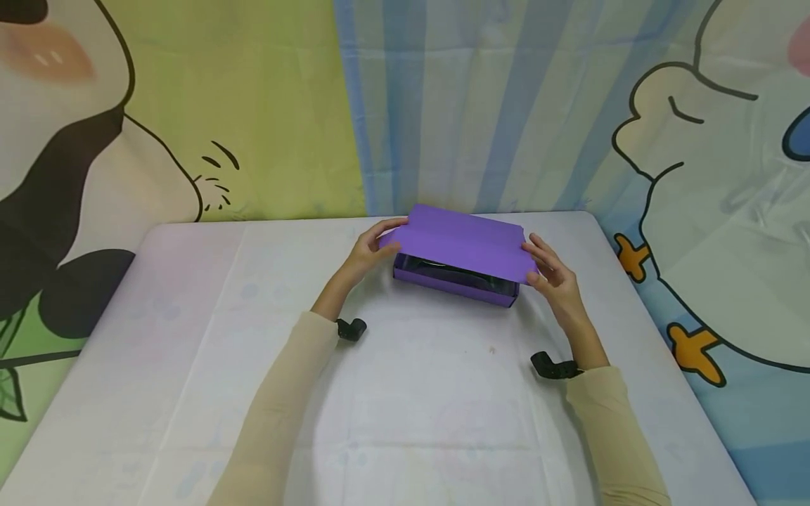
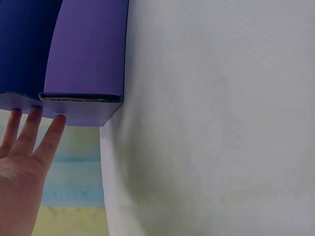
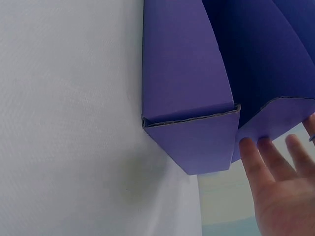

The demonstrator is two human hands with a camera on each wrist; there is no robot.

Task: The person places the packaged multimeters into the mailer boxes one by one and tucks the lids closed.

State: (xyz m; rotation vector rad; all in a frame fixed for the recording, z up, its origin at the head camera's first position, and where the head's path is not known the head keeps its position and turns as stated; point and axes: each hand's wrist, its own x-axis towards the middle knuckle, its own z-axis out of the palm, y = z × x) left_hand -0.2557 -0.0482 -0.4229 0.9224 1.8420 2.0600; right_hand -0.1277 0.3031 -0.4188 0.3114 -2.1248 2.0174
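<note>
A purple cardboard box (image 1: 455,287) stands near the far edge of the table, its attached lid (image 1: 468,242) tilted above the tray part. Through the front gap a dark, shiny item (image 1: 458,273) shows; its kind cannot be made out. My left hand (image 1: 370,247) is at the lid's left end, and in the left wrist view its straight fingers (image 2: 51,137) touch the side flap. At the opposite end is my right hand (image 1: 553,277), with extended fingers (image 3: 256,160) against the right side of the lid in the right wrist view.
A white cloth-covered table (image 1: 418,393) lies under the box and both forearms. Behind it hangs a printed curtain (image 1: 278,105) with cartoon figures. Each wrist carries a small black camera mount (image 1: 553,367).
</note>
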